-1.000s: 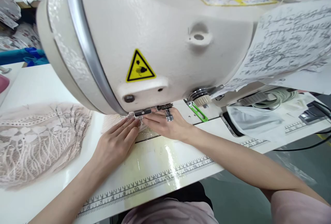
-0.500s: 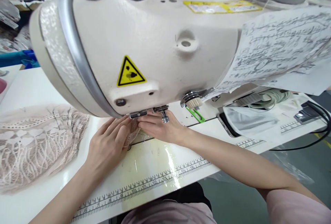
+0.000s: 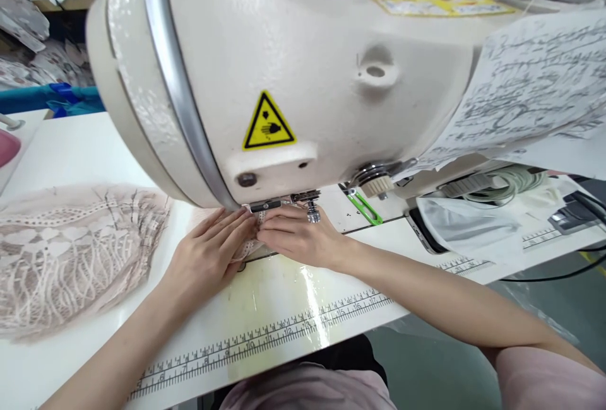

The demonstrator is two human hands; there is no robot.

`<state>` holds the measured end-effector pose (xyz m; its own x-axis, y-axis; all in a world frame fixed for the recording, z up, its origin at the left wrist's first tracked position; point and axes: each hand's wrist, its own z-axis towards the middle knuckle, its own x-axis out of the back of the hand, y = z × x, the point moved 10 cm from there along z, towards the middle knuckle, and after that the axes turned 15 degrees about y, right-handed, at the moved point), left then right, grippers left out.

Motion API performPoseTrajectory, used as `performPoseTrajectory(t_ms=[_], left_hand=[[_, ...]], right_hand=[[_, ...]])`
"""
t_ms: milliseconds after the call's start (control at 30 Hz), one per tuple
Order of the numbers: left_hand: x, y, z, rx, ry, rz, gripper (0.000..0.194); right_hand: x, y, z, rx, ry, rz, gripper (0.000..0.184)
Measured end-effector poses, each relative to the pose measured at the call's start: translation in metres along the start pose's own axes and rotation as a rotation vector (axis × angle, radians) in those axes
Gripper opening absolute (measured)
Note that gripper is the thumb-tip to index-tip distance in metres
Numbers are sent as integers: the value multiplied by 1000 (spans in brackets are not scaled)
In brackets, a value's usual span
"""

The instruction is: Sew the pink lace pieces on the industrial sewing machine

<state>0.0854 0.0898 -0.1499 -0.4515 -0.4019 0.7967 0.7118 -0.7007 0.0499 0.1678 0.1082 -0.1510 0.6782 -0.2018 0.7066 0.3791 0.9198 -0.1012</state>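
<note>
A pale pink lace piece (image 3: 248, 247) lies under the head of a white sewing machine (image 3: 303, 88), between my two hands. Flat on its left side rests my left hand (image 3: 206, 255), fingers stretched forward and close to the needle area. My right hand (image 3: 303, 238) has its fingers bent and pressed together on the right edge of the lace, gripping it. The machine head hides the needle and presser foot, along with some fingertips. A small metal thread guide with a spring screw (image 3: 312, 211) hangs just above my right fingers.
Left on the table is a larger pink lace piece (image 3: 76, 258). Right of the machine are a green slotted tool (image 3: 364, 207), a phone (image 3: 426, 233) partly under grey cloth (image 3: 468, 224), and coiled cord (image 3: 511, 183). A printed ruler (image 3: 265, 340) follows the front edge.
The view has shifted, so the machine appears further right. My left fingers look straighter and flatter on the lace. My right hand stays nearly in place on it.
</note>
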Motion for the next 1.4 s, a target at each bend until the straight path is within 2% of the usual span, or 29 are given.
performPoseTrajectory(t_ms=[133, 400, 600, 867, 1133, 1400], left_hand=[[1, 2, -1, -43, 15, 18, 41], [2, 0, -2, -37, 20, -23, 44], [2, -2, 0, 4, 31, -44, 43], [1, 1, 3, -24, 5, 28, 36], [-6, 3, -3, -2, -12, 80, 44], [-7, 11, 2, -44, -16, 169, 40]], right_hand=[[5, -1, 1, -10, 15, 23, 18], [11, -2, 4, -9, 42, 37, 19], [9, -2, 5, -8, 56, 16, 23], [2, -1, 0, 5, 15, 6, 23], [22, 0, 5, -56, 110, -164, 22], [30, 0, 11, -8, 155, -250, 26]])
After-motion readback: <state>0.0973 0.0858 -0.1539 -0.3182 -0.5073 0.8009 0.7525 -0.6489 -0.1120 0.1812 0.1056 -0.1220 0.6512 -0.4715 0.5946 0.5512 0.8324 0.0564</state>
